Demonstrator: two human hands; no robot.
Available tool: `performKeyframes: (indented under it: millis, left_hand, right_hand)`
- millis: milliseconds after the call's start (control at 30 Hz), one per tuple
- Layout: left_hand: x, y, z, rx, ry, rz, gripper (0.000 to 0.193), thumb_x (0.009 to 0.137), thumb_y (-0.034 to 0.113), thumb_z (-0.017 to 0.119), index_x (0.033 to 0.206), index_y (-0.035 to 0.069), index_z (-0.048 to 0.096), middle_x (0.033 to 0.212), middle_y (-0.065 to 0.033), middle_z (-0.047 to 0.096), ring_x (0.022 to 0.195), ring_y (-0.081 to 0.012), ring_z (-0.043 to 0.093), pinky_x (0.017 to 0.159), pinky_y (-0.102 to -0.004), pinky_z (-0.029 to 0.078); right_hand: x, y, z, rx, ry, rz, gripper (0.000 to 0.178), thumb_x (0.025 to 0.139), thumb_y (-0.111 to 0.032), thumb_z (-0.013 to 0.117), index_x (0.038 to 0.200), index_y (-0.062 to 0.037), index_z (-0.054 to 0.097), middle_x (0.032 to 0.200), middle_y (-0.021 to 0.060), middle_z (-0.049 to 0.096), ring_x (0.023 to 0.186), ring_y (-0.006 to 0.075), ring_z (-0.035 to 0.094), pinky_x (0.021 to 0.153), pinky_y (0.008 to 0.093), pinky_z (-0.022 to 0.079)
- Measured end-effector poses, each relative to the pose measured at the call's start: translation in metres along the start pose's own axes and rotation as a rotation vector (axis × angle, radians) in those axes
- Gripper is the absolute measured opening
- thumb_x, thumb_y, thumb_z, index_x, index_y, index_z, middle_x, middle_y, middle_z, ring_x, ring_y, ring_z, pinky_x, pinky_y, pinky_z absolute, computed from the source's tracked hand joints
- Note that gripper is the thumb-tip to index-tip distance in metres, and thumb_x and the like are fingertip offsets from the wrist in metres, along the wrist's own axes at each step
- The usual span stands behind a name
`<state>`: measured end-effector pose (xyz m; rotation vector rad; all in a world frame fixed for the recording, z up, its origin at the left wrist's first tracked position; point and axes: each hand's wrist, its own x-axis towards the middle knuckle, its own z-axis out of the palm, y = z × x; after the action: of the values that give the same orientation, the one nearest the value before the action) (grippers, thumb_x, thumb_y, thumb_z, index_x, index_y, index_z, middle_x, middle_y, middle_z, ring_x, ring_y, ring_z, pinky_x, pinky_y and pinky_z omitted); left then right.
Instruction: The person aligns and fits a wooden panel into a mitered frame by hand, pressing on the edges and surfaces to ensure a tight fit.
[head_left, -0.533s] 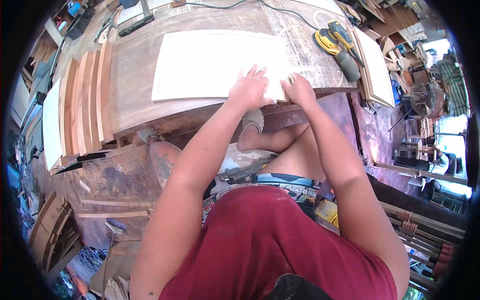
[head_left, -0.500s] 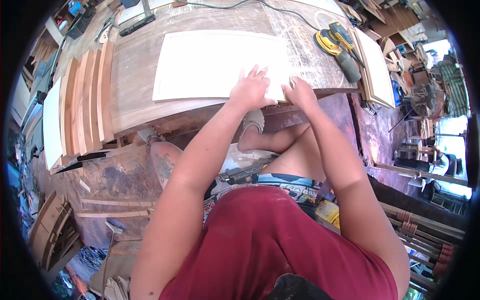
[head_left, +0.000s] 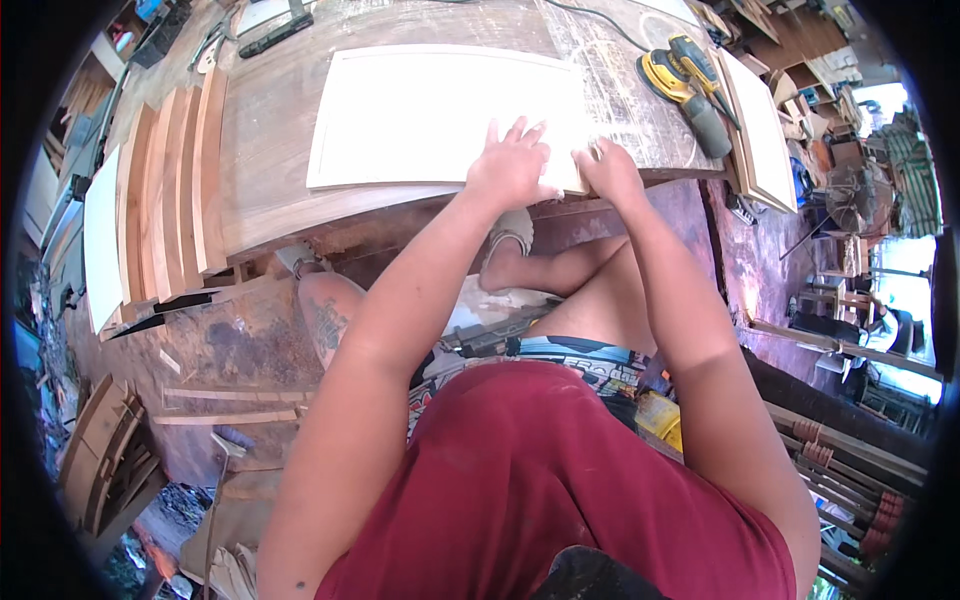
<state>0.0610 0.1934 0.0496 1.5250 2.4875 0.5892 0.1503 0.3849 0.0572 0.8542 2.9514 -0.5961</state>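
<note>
A white framed panel (head_left: 430,110) with a raised border lies flat on the wooden workbench, close to its front edge. My left hand (head_left: 510,172) rests on the panel near its front side, palm down with fingers spread. At the panel's right front corner is my right hand (head_left: 612,172), its fingers curled in and its thumb beside the edge. Whether it pinches the panel's rim or a small thing is hidden by the fingers. A yellow and black sander (head_left: 675,75) sits on the bench to the right of the panel.
Several wooden strips (head_left: 180,190) stand at the bench's left end, beside a white board (head_left: 102,240). More pale panels (head_left: 757,130) stack at the right end. A dark cord (head_left: 590,18) crosses the back. My legs reach under the bench; thin wood strips (head_left: 235,397) lie on the floor.
The view has shifted a little, moving the bench slightly up in the picture. Both hands stay at the same places on the panel, and my right fingers look a bit more curled.
</note>
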Motion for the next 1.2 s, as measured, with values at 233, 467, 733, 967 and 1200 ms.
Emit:
performKeyframes:
  millis: [233,467,733,967,1200]
  left_hand:
    - [-0.001,-0.003,0.003,-0.013,-0.021,-0.004,0.043,0.079,0.047,0.077,0.092,0.008,0.067,0.158,-0.0154,0.036,0.149,-0.0371,0.026,0.118,-0.062,0.017]
    - [-0.001,-0.003,0.004,-0.006,-0.018,0.0,0.042,0.078,0.046,0.078,0.09,0.008,0.066,0.158,-0.0157,0.037,0.149,-0.0371,0.026,0.118,-0.0625,0.017]
    - [0.0,-0.002,0.003,-0.011,-0.014,0.0,0.043,0.077,0.047,0.078,0.09,0.008,0.065,0.158,-0.0154,0.035,0.149,-0.0365,0.026,0.118,-0.0621,0.017]
    - [0.001,0.004,-0.002,-0.006,-0.037,-0.001,0.041,0.077,0.045,0.078,0.092,0.008,0.066,0.158,-0.0145,0.036,0.149,-0.0361,0.026,0.118,-0.0612,0.019]
    - [-0.003,-0.001,-0.002,0.021,-0.047,-0.025,0.039,0.078,0.043,0.078,0.092,0.008,0.067,0.157,-0.0139,0.037,0.148,-0.0362,0.027,0.112,-0.0595,0.03]
  right_hand:
    - [-0.023,0.002,-0.003,0.104,-0.167,-0.007,0.044,0.088,-0.037,0.067,0.111,0.0002,0.067,0.105,0.0279,0.068,0.103,0.0425,0.065,0.092,0.0467,0.05]
    - [-0.02,0.001,-0.002,0.045,-0.107,0.003,0.04,0.088,-0.036,0.066,0.107,-0.0004,0.067,0.103,0.0273,0.068,0.1,0.0425,0.065,0.089,0.0469,0.05]
    - [-0.012,0.002,-0.004,0.005,-0.084,-0.023,0.045,0.089,-0.038,0.065,0.113,-0.0004,0.066,0.104,0.0257,0.069,0.102,0.041,0.066,0.091,0.0476,0.051]
    - [0.02,0.002,-0.003,-0.041,0.009,-0.017,0.046,0.088,-0.042,0.064,0.113,-0.0035,0.067,0.109,0.0232,0.069,0.105,0.0392,0.066,0.091,0.0477,0.051]
    - [-0.011,0.001,0.006,0.001,-0.052,-0.031,0.045,0.088,-0.042,0.065,0.116,-0.0066,0.067,0.112,0.0216,0.069,0.106,0.0379,0.066,0.092,0.0473,0.052]
